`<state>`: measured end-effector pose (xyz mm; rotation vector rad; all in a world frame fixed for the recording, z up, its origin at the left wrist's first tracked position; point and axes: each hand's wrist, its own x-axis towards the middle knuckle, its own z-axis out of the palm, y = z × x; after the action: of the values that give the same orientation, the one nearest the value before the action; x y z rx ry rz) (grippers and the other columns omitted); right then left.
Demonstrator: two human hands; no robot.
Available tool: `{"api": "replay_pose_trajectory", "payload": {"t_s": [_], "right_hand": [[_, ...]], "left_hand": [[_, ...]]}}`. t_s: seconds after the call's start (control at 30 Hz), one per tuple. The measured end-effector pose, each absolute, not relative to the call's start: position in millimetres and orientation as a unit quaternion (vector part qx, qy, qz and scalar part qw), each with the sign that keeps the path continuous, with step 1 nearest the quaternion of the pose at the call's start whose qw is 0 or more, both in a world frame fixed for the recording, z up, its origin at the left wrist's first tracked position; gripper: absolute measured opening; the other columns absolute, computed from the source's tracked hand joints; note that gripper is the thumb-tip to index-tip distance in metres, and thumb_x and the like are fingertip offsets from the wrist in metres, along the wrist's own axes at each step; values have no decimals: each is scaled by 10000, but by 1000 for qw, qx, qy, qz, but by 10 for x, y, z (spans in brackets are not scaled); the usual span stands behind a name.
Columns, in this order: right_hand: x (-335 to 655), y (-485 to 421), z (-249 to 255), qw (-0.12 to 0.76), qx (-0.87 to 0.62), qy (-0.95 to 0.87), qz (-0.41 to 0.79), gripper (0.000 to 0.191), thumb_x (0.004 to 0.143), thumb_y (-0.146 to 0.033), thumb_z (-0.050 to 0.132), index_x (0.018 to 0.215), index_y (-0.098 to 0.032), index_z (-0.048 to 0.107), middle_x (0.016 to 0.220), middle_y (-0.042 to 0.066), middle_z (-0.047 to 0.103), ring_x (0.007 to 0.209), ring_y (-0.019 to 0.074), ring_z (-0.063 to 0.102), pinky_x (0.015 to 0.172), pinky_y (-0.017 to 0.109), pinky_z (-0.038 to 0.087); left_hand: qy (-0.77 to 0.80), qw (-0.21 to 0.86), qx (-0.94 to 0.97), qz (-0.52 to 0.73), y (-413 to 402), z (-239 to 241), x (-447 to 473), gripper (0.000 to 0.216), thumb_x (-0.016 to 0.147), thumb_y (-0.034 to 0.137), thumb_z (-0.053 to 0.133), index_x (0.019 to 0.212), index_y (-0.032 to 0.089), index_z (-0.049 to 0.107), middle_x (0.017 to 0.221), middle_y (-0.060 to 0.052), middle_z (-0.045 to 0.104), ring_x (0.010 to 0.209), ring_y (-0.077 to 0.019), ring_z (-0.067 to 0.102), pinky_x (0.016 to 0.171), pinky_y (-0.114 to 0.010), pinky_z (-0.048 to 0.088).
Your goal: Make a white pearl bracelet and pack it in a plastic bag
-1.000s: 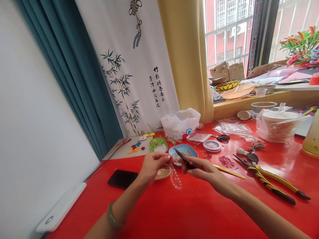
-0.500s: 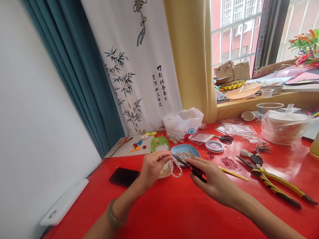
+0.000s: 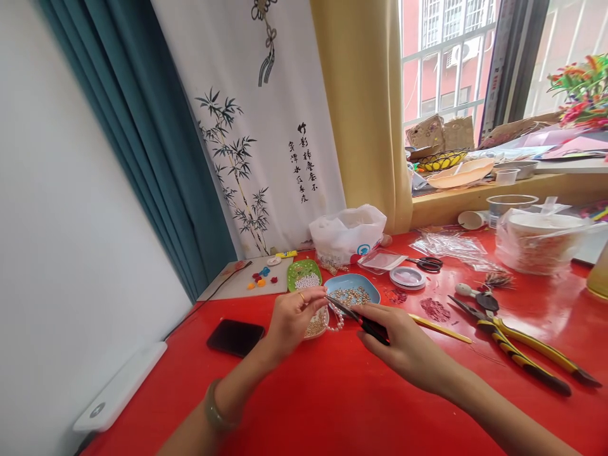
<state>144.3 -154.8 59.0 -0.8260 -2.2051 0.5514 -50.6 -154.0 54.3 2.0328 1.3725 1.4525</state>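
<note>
The bead strand hangs in a loop just below and to the right of the left fingertips, and the left hand has thumb and forefinger pinched together, apparently on its end; what lies between them is too small to make out. That pinch should stay firm yet light, close to the working spot, so the loop neither twists nor slips. The right hand has its fingers clamped around the handles of a dark pointed tool, seemingly fine pliers or scissors, its tips meeting the left fingertips; whether those tips are parted, I cannot tell. A low, slanting approach with small squeezes would suit best, clear of skin and neighbouring beads. Bracing one hand against the other would steady it. Just beneath the left fingers sits a dish of tiny gold beads, and just beyond the tool a blue tray; working over the bare worktop nearer the wrists might avoid knocking either. The larger pliers lie well right of the right fingers, out of the way.
</note>
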Motion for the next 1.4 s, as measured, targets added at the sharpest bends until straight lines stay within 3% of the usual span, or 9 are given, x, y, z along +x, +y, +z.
{"api": "replay_pose_trajectory", "payload": {"t_s": [0.27, 0.4, 0.6, 0.8, 1.1, 1.4], "right_hand": [[1471, -1501, 616, 297, -317, -805, 405, 120, 747, -202, 440, 678, -150, 523, 563, -41, 390, 519, 83, 341, 463, 200, 253], [1483, -1482, 626, 274, -316, -795, 439, 117, 753, -211, 430, 663, -157, 481, 574, -46, 349, 525, 83, 320, 470, 208, 238], [1492, -1501, 669, 290, -311, -803, 418, 115, 741, -205, 456, 704, -148, 550, 565, -47, 339, 525, 82, 279, 465, 205, 222], [1508, -1516, 704, 299, -309, -810, 400, 151, 731, -199, 456, 741, -143, 596, 547, -42, 356, 510, 79, 287, 445, 191, 233], [1470, -1592, 658, 347, -302, -829, 319, 185, 720, -129, 437, 777, -148, 612, 575, -21, 458, 529, 92, 369, 462, 187, 295], [1485, -1573, 638, 358, -297, -844, 267, 214, 725, -134, 452, 836, -152, 635, 639, 3, 558, 549, 108, 454, 491, 193, 350]], "left_hand": [[482, 173, 696, 503, -1541, 538, -499, 158, 732, 283, 585, 789, 163, 670, 934, -79, 677, 808, -188, 638, 694, -257, 519], [485, 186, 687, 508, -1544, 543, -486, 145, 717, 269, 598, 766, 154, 670, 915, -86, 680, 823, -196, 637, 702, -265, 520], [488, 243, 659, 518, -1538, 557, -481, 188, 684, 293, 628, 774, 134, 667, 904, -99, 680, 802, -195, 635, 673, -259, 513], [492, 379, 592, 513, -1583, 647, -426, 221, 625, 294, 674, 743, 111, 641, 695, -71, 681, 620, -153, 626, 529, -217, 476], [433, 353, 613, 559, -1664, 666, -429, 173, 643, 263, 672, 710, 108, 637, 741, -81, 680, 690, -163, 623, 660, -268, 497], [438, 401, 590, 547, -1674, 712, -455, 163, 620, 255, 692, 679, 113, 640, 654, -58, 683, 608, -136, 622, 555, -214, 469]]}}
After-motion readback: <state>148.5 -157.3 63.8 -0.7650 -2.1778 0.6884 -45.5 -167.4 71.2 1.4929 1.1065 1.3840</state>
